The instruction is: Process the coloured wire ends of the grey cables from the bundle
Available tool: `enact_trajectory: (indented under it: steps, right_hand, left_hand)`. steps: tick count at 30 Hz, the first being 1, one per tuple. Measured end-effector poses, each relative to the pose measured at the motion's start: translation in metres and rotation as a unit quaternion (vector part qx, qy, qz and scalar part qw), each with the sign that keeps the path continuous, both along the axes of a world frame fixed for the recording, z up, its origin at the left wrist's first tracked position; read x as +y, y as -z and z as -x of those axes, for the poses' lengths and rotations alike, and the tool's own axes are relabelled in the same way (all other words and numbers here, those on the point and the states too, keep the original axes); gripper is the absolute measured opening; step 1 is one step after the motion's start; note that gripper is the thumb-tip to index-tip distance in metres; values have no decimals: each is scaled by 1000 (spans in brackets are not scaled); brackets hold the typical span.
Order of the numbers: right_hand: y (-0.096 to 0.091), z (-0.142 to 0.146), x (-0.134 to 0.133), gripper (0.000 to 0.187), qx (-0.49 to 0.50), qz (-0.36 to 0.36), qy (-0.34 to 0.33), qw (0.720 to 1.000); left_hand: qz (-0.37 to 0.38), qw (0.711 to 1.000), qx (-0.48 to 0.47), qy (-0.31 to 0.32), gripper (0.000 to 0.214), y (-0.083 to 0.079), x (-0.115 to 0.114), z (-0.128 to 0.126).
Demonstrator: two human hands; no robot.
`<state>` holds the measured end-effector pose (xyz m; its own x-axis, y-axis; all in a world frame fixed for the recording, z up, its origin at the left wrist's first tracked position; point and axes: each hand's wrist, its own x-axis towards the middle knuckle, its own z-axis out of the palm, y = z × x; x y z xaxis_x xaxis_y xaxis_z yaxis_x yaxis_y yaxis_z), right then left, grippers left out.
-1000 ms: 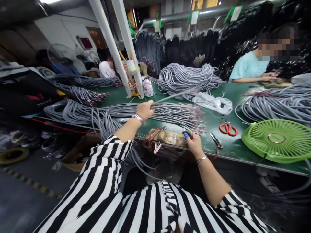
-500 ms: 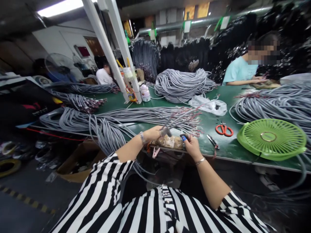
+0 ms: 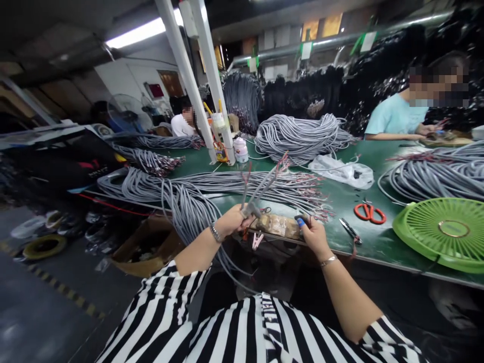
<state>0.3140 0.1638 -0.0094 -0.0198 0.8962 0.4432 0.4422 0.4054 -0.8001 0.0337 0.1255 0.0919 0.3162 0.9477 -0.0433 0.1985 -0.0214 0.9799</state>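
My left hand [image 3: 234,220] is closed around a few grey cables [image 3: 261,190], whose split reddish wire ends point up and away over the bench. Dark coverings show on its fingertips. My right hand [image 3: 314,234] is closed at the right end of a tape-wrapped block [image 3: 280,225] at the bench edge. Blue tape wraps its thumb, and whatever its fingers grip is hidden. A pink clip [image 3: 257,241] hangs at the block's front left. Behind both hands lies a long bundle of grey cables [image 3: 230,181] with reddish ends to the right.
Orange-handled scissors [image 3: 369,214], pliers [image 3: 350,231] and a green fan [image 3: 446,229] are on the green bench [image 3: 336,204] at right. A plastic bag [image 3: 342,170], coiled cables [image 3: 298,138] and a white post [image 3: 214,75] stand farther back. Two people sit across.
The view has turned left, so the scene sits farther right. The cables in my left hand now point more upright, with their ends spread apart. My right hand stays at the block.
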Motion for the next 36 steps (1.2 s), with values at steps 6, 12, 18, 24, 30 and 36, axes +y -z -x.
enact_trajectory:
  steps: [6, 12, 18, 24, 30, 36]
  right_hand:
    - [-1, 1, -1, 32, 4, -10, 15, 1000]
    - [-4, 1, -2, 33, 27, -1, -1, 1000]
    - [-3, 0, -1, 37, 16, 14, -2, 1000]
    - [5, -2, 0, 40, 25, 19, 21, 999]
    - [7, -4, -2, 38, -10, 21, 38, 999]
    - [5, -2, -2, 32, -54, -2, 50, 997]
  left_hand:
    - [-10, 989, 20, -144, 36, -25, 87, -51]
    - [-137, 965, -67, -216, 35, -28, 98, -48]
    - [-294, 928, -189, -133, 46, -31, 6, 11]
    - [-336, 892, -260, -155, 26, -37, -85, 62]
    - [25, 998, -18, -53, 31, 40, -131, 53]
    - [56, 995, -26, -81, 28, 84, -122, 27]
